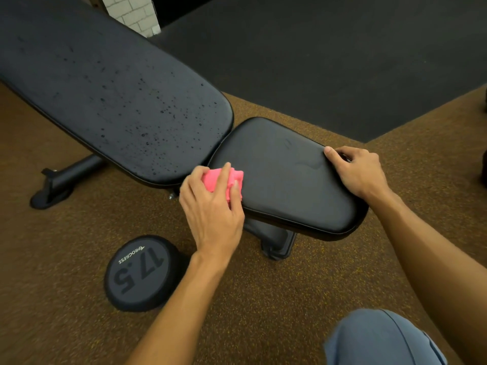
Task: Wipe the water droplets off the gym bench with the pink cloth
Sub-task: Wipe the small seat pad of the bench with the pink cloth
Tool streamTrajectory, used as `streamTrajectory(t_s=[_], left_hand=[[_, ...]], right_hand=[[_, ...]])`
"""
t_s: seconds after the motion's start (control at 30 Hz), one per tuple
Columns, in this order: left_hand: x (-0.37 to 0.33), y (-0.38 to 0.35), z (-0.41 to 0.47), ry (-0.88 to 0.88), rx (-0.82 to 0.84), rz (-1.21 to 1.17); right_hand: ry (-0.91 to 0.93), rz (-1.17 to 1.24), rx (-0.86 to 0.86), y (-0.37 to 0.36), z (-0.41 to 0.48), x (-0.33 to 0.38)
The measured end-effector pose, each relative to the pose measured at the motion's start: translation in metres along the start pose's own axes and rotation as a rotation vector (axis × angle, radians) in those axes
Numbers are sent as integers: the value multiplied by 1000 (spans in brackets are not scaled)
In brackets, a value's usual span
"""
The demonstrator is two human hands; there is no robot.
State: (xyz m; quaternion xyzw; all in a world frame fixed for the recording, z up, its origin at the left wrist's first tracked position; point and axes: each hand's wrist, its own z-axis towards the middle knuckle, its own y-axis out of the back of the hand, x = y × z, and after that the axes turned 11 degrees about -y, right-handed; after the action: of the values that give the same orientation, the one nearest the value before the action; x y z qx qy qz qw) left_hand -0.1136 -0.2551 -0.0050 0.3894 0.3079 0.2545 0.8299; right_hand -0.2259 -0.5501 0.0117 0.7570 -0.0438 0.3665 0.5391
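While my left hand [210,209] grips the bunched pink cloth [224,180], fingers curled over it, at the seat end of the black padded gym bench [290,180], my right hand [358,171] clasps the seat's far edge. Seat: nearly dry. Long backrest pad [118,101]: beaded with droplets [158,111], judged not yet wiped.

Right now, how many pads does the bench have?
2. The long back pad, dotted with droplets, is at upper left; the seat pad is right of it, at centre. More could lie beyond the frame's left edge.
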Motion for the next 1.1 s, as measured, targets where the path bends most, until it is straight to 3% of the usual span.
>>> streamTrajectory(t_s=[0.13, 0.23, 0.37, 0.7, 0.93, 1.1], left_hand=[[11, -1, 13, 167, -50, -233], [11, -1, 8, 408, -87, -479], [2, -3, -6, 559, -126, -601], [5, -17, 4, 716, -131, -736], [-44, -25, -51, 736, -177, -791], [-44, -27, -41, 793, -177, -809]], right_hand=[[4, 4, 8, 0, 0, 0], [5, -2, 6, 0, 1, -1], [-1, -15, -9, 0, 2, -2], [20, 10, -1, 1, -3, 0], [32, 18, 5, 2, -4, 0], [35, 26, 8, 1, -4, -1]])
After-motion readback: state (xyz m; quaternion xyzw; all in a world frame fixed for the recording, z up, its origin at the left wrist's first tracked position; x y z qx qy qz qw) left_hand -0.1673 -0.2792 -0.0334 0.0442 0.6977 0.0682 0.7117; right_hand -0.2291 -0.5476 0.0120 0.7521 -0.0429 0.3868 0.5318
